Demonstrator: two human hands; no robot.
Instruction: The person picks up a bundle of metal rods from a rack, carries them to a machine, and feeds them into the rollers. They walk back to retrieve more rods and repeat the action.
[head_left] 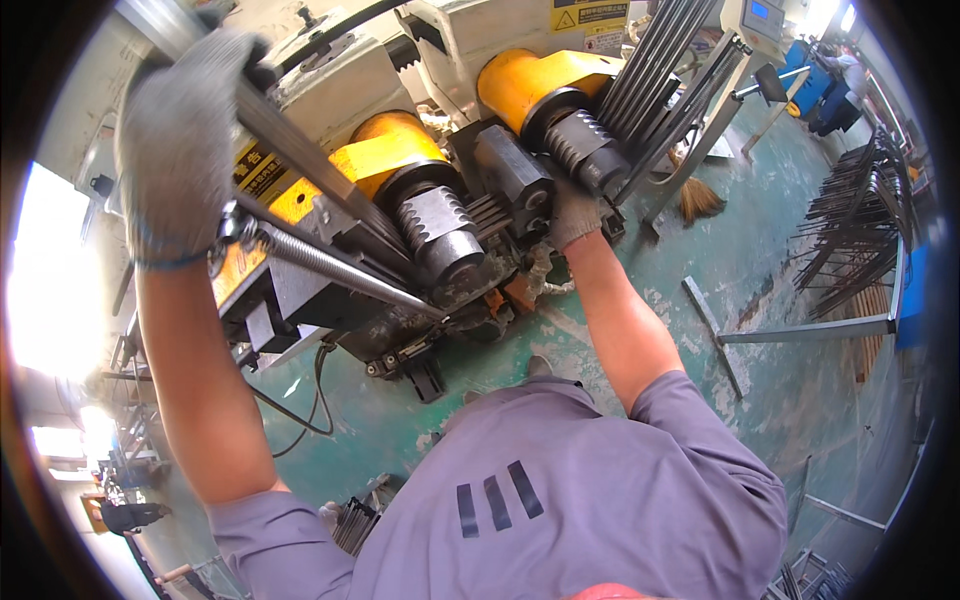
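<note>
My left hand (pixel 180 150), in a grey knit glove, is raised at the upper left. Its blurred fingers curl over a long grey metal bar (pixel 325 180), which slants down toward the machine's near toothed roller (pixel 432 222). Beside that wrist a coil spring (pixel 335 270) stretches to the lower right. My right hand (pixel 577 215), also gloved, reaches in between a dark angular steel block (pixel 510 165) and the far toothed roller (pixel 580 145). Those parts hide its fingers, so whatever it touches or holds does not show. Yellow arms (pixel 395 145) carry the rollers.
Long dark bars (pixel 655 75) lean beyond the far roller. A control box (pixel 755 22) stands at the upper right, with a broom (pixel 700 200) below it. Bundled thin rods (pixel 860 225) rest on a rack at right. A cable (pixel 318 400) hangs near the machine's base.
</note>
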